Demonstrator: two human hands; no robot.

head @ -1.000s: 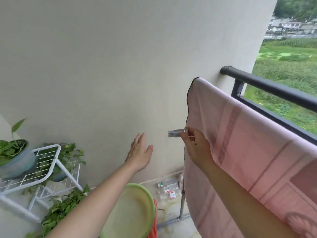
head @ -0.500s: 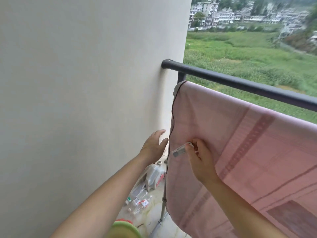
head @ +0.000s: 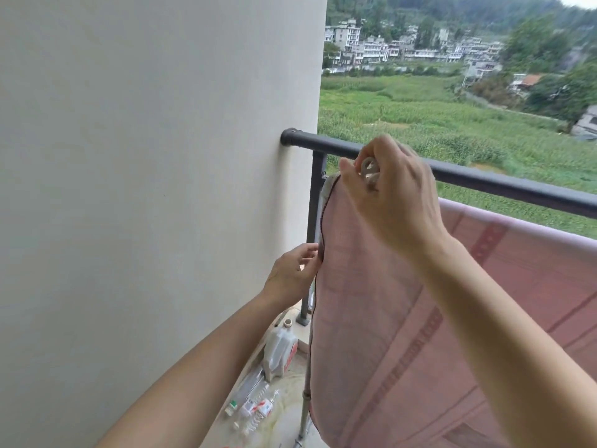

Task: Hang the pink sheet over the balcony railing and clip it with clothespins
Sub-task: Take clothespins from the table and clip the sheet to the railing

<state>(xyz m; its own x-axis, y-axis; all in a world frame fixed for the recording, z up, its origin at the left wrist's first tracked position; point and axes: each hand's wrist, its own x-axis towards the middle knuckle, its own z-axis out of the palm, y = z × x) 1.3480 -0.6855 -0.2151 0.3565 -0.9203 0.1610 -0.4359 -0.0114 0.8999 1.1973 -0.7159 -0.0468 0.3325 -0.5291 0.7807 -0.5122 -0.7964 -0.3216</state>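
The pink sheet [head: 403, 318] with darker stripes hangs draped from a line just inside the dark balcony railing [head: 504, 185]. My right hand [head: 394, 195] is raised at the sheet's top left corner and pinches a whitish clothespin [head: 370, 171] between thumb and fingers. Most of the clothespin is hidden by the fingers. Lower down, my left hand [head: 292, 274] holds the sheet's dark-hemmed left edge between thumb and fingers.
A plain cream wall [head: 145, 189] fills the left side, meeting the railing's end. On the floor below lie a plastic jug [head: 280, 352] and several small bottles [head: 252, 405]. Green fields and buildings lie beyond the railing.
My right hand rose with the clothespin from mid-sheet to the top corner. My left hand moved right from open air and took hold of the sheet's left edge. The view swung right and up.
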